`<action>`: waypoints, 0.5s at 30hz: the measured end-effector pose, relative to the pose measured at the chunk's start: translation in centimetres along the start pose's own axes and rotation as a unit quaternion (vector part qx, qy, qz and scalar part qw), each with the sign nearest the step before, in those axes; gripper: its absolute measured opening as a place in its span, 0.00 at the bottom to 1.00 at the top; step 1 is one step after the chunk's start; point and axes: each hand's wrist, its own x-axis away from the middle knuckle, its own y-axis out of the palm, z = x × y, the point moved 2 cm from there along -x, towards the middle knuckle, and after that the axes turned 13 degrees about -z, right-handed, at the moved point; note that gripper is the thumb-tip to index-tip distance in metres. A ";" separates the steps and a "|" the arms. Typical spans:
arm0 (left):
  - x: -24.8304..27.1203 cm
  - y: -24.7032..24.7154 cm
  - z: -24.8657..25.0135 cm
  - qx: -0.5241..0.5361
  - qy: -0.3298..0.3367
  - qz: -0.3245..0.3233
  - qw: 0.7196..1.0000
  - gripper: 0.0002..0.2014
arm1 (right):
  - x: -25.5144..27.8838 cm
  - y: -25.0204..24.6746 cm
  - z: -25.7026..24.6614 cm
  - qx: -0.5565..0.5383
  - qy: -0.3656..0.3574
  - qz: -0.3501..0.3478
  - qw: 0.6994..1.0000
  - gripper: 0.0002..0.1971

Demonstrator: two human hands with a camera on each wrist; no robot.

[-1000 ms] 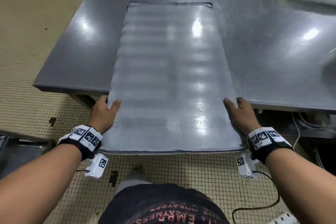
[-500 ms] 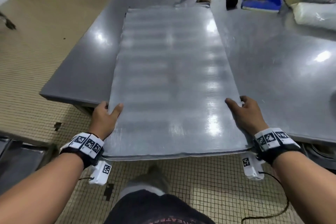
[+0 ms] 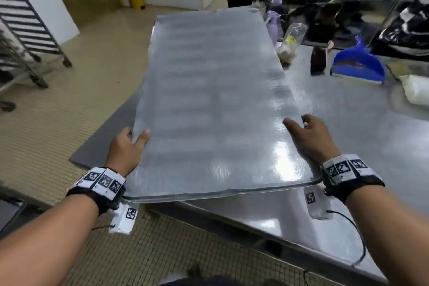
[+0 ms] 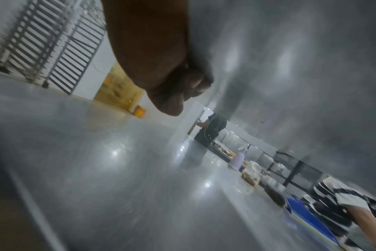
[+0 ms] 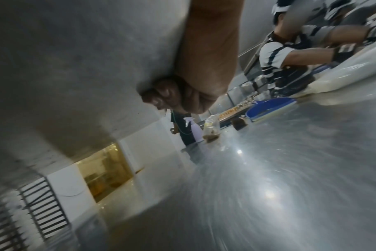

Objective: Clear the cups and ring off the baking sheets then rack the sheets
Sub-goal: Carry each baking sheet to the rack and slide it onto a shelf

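Observation:
A long bare metal baking sheet (image 3: 209,100) is held in the air, over the left part of the steel table (image 3: 348,141), its far end raised. My left hand (image 3: 130,144) grips its left edge near the close end, thumb on top and fingers curled underneath (image 4: 174,88). My right hand (image 3: 306,134) grips the right edge the same way, fingers curled under the sheet (image 5: 174,96). From both wrist views the sheet's underside (image 4: 290,68) (image 5: 75,59) fills the upper part of the picture. No cups or ring are in sight.
A wheeled tray rack (image 3: 21,30) stands on the tiled floor at the far left. On the table's far side are a lilac spray bottle (image 3: 274,25), a plastic bag (image 3: 290,42), a dark block (image 3: 318,60) and a blue dustpan (image 3: 357,65). A person in a striped shirt (image 5: 285,56) works beyond.
The sheet has come up off the table and swung toward the left with both hands still on its edges. My view has risen, bringing the rack and the room into sight.

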 end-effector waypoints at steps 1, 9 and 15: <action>0.4 -0.3 0.4 0.002 -0.006 0.022 1.000 0.15 | -1.1 -0.1 -0.1 -0.007 -0.014 -0.006 1.000 0.28; 8.6 -3.3 2.6 0.014 -0.028 0.186 0.982 0.17 | -8.0 -0.5 -4.2 0.003 -0.161 -0.108 0.981 0.31; 19.2 -6.1 2.5 0.039 -0.084 0.305 0.948 0.22 | -6.9 2.1 -10.7 0.007 -0.251 -0.212 0.944 0.36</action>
